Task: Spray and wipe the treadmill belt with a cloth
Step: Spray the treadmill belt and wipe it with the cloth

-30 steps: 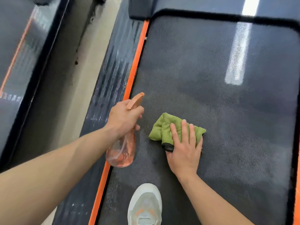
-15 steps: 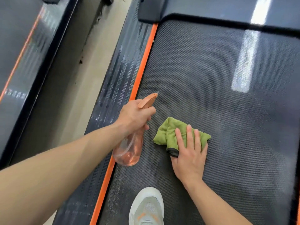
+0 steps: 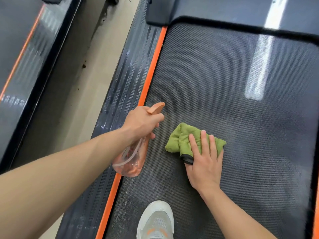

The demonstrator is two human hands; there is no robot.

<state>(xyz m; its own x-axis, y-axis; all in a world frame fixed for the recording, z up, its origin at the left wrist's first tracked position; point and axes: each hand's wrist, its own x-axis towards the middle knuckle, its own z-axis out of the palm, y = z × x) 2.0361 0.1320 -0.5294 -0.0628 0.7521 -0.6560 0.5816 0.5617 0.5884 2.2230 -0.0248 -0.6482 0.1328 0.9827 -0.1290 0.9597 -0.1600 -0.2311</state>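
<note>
The dark textured treadmill belt [image 3: 233, 87] fills the right of the view, with hazy damp patches. My left hand [image 3: 140, 120] grips the neck of a clear orange spray bottle [image 3: 131, 161], its orange nozzle pointing forward over the belt's left edge. A folded green cloth [image 3: 181, 139] lies on the belt just right of the bottle. My right hand [image 3: 204, 161] presses flat on the cloth's near right part, fingers spread.
An orange strip [image 3: 150, 73] and a ribbed dark side rail [image 3: 124, 80] border the belt on the left. Beyond lies a beige floor gap [image 3: 82, 80] and another treadmill [image 3: 22, 57]. My white shoe [image 3: 155, 221] stands on the belt near the bottom. The motor cover [image 3: 224, 9] is ahead.
Both hands, with bottle and cloth, have stayed close together on the belt's left part while the view shifted slightly. A fine spray was visible at the nozzle half a second ago.
</note>
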